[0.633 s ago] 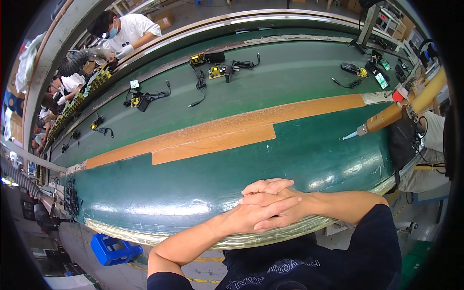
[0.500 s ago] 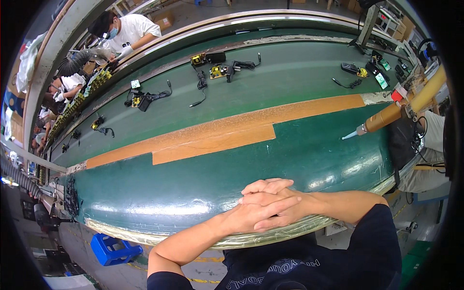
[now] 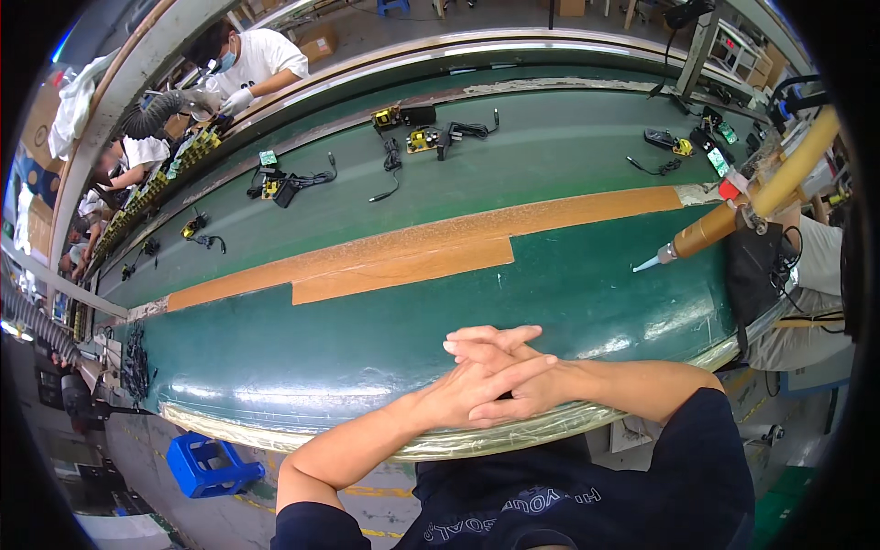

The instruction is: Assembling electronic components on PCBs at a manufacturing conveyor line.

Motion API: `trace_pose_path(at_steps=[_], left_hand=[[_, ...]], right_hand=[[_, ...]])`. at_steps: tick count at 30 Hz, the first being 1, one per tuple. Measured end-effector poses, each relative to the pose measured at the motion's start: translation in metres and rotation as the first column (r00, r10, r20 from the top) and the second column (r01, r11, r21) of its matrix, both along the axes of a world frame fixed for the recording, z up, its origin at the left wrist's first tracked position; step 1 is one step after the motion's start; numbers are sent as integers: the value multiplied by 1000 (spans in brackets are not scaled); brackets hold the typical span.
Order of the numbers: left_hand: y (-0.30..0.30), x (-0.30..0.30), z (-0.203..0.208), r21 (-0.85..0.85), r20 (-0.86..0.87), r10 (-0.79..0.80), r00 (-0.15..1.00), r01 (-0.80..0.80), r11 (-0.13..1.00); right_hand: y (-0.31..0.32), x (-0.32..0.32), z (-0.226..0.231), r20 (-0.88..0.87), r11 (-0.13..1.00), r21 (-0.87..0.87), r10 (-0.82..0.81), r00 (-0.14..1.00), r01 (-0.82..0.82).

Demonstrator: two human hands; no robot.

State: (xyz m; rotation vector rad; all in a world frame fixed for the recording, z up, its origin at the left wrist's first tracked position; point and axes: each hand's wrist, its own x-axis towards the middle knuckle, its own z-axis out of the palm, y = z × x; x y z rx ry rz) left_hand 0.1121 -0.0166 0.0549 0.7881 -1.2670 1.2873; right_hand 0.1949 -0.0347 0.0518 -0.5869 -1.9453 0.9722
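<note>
My left hand (image 3: 461, 394) and my right hand (image 3: 548, 378) are laced together above the near edge of the green work table (image 3: 394, 344). Their fingers are stretched out and cross each other, with nothing held in them. My forearms come in from both sides, close to the clear-wrapped table rim (image 3: 302, 444). To the right of the hands, a dispensing gun (image 3: 704, 229) with a pale blue nozzle points left over the table.
Beyond the brown tape strip (image 3: 403, 257) lie opened power adapters (image 3: 423, 139) with black cables on a green belt (image 3: 532, 128). Coiled black cables (image 3: 136, 362) lie at the left. A blue stool (image 3: 211, 466) stands on the floor. A masked co-worker (image 3: 261, 69) works across the belt.
My laced fingers have spread slightly, leaving a small gap between them. The whole view has shifted a little; whether the adapters moved along the belt I cannot tell.
</note>
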Motion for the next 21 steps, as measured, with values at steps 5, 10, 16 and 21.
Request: trace_pose_path(at_steps=[5,10,16,21], left_hand=[[7,-56,13,748,-554,825,-111,-500,435],[4,-26,61,552,-717,670,-193,-744,377],[71,-15,70,20,-995,-55,-79,-724,689],[182,30,61,-632,-747,-547,378,-659,408]], right_hand=[[-17,11,39,-3,987,35,-156,988,156],[-31,53,97,5,821,406,-442,897,402],[-68,106,126,-370,498,587,-536,759,638],[-68,132,127,-475,182,456,-778,411,871]])
